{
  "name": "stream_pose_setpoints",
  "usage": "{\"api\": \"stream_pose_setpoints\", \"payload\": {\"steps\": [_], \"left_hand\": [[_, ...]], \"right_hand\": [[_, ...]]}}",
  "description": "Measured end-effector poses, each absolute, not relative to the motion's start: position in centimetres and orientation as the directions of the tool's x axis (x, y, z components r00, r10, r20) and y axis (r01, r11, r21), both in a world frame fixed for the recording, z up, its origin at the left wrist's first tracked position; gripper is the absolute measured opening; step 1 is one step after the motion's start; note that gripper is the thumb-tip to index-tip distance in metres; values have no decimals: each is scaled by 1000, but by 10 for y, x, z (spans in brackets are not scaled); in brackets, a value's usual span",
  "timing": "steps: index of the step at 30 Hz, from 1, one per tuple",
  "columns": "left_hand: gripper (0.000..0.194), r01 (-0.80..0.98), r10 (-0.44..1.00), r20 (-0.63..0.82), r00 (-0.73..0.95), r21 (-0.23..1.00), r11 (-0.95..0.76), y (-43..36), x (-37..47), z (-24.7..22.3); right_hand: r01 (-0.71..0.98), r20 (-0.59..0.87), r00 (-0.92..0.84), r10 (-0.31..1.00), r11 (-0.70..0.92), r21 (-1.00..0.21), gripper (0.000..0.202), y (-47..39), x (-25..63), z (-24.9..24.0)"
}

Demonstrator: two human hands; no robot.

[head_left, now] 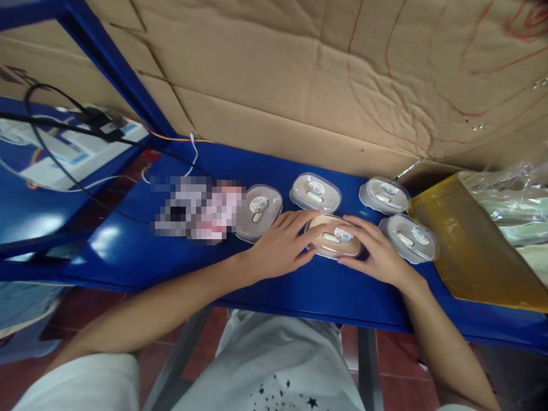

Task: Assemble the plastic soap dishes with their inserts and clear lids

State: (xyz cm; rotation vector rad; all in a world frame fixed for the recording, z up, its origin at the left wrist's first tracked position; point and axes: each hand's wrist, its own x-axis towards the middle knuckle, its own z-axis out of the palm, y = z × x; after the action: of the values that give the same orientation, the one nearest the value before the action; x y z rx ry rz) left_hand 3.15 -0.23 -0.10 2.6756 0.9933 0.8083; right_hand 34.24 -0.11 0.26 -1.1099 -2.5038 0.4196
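Note:
Between my two hands is an oval plastic box with a clear lid (336, 244), peach-coloured, with a round barcode sticker and a small white tab on top. My left hand (286, 242) grips its left end, fingers over the lid edge and thumb at the near side. On the right end, my right hand (377, 251) has its fingers curved round the box. Similar boxes in pale grey stand about it: one at left (259, 214), one behind (315, 193), one at the back right (384, 195) and one beside my right hand (410, 238).
The boxes stand on a blue table (274, 291). A yellow-taped carton (479, 245) with plastic-wrapped items is at the right. Blurred-out objects (199, 210) lie at left, near cables and a white power strip (85, 157). Cardboard (274, 74) walls the back.

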Motion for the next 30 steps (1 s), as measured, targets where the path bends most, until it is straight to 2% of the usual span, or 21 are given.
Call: {"api": "stream_pose_setpoints", "payload": {"steps": [5, 10, 15, 19, 24, 27, 30], "left_hand": [[40, 648, 648, 498, 577, 204, -734, -2, 27, 4], [44, 752, 738, 462, 493, 201, -628, 0, 25, 7], [42, 794, 772, 455, 444, 200, -574, 3, 22, 13], [51, 847, 812, 464, 355, 208, -489, 9, 14, 20], [50, 932, 866, 410, 286, 89, -350, 16, 7, 23], [47, 952, 897, 343, 278, 28, -305, 18, 7, 21], [42, 937, 890, 327, 318, 33, -347, 17, 9, 18]], "right_hand": [[670, 223, -597, 771, 632, -389, 73, 1, 342, 6], [734, 234, -537, 811, 585, -345, 68, 3, 342, 6], [836, 260, -452, 853, 507, -208, 64, 4, 342, 3], [888, 335, -387, 859, 445, -114, 63, 6, 346, 4], [930, 391, -304, 869, 360, -76, 63, 10, 363, 8], [915, 320, -318, 892, 377, -141, 60, 10, 384, 18], [832, 256, -353, 900, 427, -353, 50, 6, 409, 35]]}}
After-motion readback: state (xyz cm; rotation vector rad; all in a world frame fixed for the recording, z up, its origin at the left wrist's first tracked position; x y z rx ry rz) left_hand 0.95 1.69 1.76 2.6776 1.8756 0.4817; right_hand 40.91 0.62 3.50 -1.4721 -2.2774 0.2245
